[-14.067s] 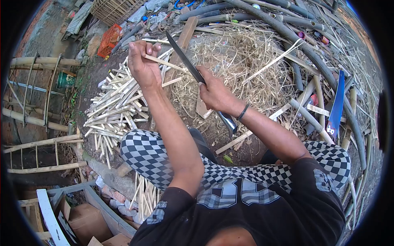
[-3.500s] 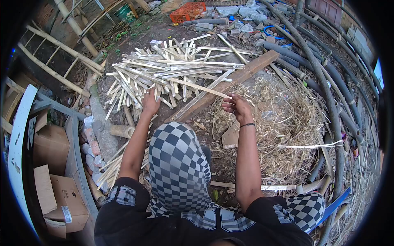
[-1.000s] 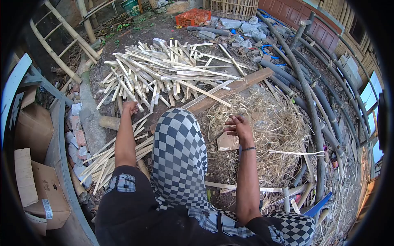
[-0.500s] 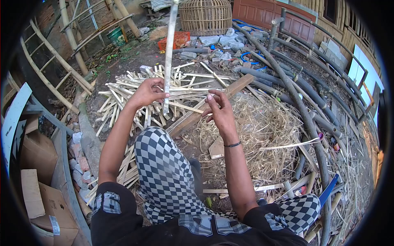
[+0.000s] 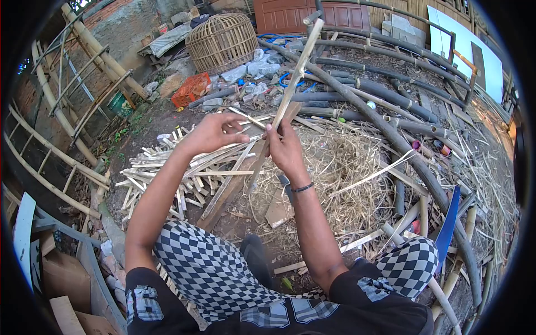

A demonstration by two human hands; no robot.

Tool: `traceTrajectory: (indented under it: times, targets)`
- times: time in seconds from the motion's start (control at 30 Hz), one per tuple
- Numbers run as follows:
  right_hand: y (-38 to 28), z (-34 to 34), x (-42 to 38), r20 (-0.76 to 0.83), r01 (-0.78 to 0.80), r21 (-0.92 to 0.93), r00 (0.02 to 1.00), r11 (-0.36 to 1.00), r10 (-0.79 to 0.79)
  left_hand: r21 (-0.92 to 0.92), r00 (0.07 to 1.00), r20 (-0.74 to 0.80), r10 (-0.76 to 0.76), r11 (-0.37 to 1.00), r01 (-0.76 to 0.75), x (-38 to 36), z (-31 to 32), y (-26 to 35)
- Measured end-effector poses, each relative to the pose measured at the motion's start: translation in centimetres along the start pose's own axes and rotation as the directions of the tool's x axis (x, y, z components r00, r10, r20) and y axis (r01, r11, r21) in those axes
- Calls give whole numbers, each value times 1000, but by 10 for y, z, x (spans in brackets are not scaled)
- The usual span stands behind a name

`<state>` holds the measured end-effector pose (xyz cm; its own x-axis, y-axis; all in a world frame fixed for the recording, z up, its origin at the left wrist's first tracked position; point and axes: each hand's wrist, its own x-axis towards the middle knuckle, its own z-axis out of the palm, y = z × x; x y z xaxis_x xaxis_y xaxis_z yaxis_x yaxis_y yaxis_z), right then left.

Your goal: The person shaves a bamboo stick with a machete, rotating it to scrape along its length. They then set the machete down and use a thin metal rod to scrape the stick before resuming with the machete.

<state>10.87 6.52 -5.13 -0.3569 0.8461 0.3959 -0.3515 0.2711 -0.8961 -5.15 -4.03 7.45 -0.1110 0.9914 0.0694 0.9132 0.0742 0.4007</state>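
Observation:
A long bamboo strip (image 5: 298, 71) stands tilted, its top leaning away to the right. My right hand (image 5: 286, 148) is closed around the strip's lower part, thumb pressed against it. To the left, my left hand (image 5: 215, 134) has its fingers curved and apart, with nothing visible in them. Under and beyond it lies a pile of split bamboo strips (image 5: 167, 177). A wooden beam (image 5: 224, 200) runs along the ground below both hands, partly hidden by them. Beside my right wrist lies a flat brown piece (image 5: 277, 211).
Thin bamboo shavings (image 5: 346, 167) heap at the right. A long pole (image 5: 391, 131) slants across the right side, near a blue blade-like object (image 5: 448, 231). Farther off are an orange crate (image 5: 191, 89) and a woven bamboo cage (image 5: 221, 46). Cardboard boxes (image 5: 64, 273) stand at lower left.
The bamboo strip has passed from my left hand to my right hand and now leans to the right. My left hand has let go. The view has turned slightly right.

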Motion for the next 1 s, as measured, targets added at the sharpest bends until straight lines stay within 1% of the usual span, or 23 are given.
traceTrajectory:
  times: [0.03,0.07,0.1,0.13,0.17,0.2,0.23,0.27,0.33,0.37,0.4,0.47,0.5,0.57,0.6,0.67,0.7,0.73,0.77,0.83,0.9,0.97,1.0]
  targets:
    - [1,-2,-4,92,-30,-68,995,997,36,-125,997,-70,-15,992,6,6,-14,11]
    - [4,-3,-8,184,-56,-140,980,989,82,-130,997,-78,-13,991,3,16,-19,9]
    - [13,-4,-11,270,-26,-133,961,991,62,-242,978,-194,71,963,-117,23,-21,7]
    - [21,-5,-14,282,-29,-139,957,990,67,-335,939,-316,132,911,-241,26,-21,4]
    - [28,-5,-17,359,-48,-173,927,984,108,-341,939,-322,119,911,-232,27,-20,2]
    - [34,-4,-18,430,-60,-205,891,977,145,-455,945,-303,123,852,-257,28,-21,3]
    - [40,-2,-19,464,52,-210,884,976,53,-563,950,-283,130,780,-275,27,-21,3]
    - [45,-3,-20,470,55,-211,881,976,52,-562,949,-289,127,780,-276,27,-20,0]
    - [33,-5,-27,524,-105,-228,825,968,213,-578,978,-176,111,793,-194,27,-16,-4]
    - [40,-4,-29,524,-102,-205,828,973,197,-580,984,-158,87,798,-163,28,-13,-5]
    - [48,-4,-29,524,-103,-212,828,972,202,-586,983,-159,87,793,-165,28,-10,-4]
    - [63,-5,-30,550,-92,-254,805,963,222,-620,982,-122,145,762,-189,29,-5,-3]
    - [63,-6,-30,548,-96,-258,805,962,227,-617,977,-146,155,758,-212,28,-3,0]
    - [63,-7,-32,559,-164,-275,774,947,296,-597,979,-140,147,776,-202,28,2,-3]
    - [70,-8,-34,555,-166,-278,776,946,299,-575,981,-140,138,795,-194,29,3,-4]
    - [101,-10,-41,398,-1,-285,910,958,120,-592,980,-160,122,782,-194,30,8,-5]
    - [118,-16,-44,398,1,-291,910,957,120,-583,979,-162,124,789,-196,31,9,-6]
    - [136,-27,-47,370,3,-519,902,855,222,-573,978,-164,125,795,-198,30,9,-7]
    - [153,-39,-52,319,10,-715,895,699,313,-577,978,-168,126,792,-201,29,10,-6]
    - [183,-62,-71,254,-38,-893,779,448,574,-525,979,-171,111,831,-186,27,12,-4]
    - [207,-83,-96,123,-66,-974,657,219,743,-521,976,-176,131,828,-205,30,17,-10]
    - [226,-98,-126,52,-126,-971,714,201,698,-509,970,-181,160,829,-232,31,20,-15]
    - [229,-99,-134,47,-128,-972,716,197,697,-511,970,-182,164,826,-236,31,20,-15]
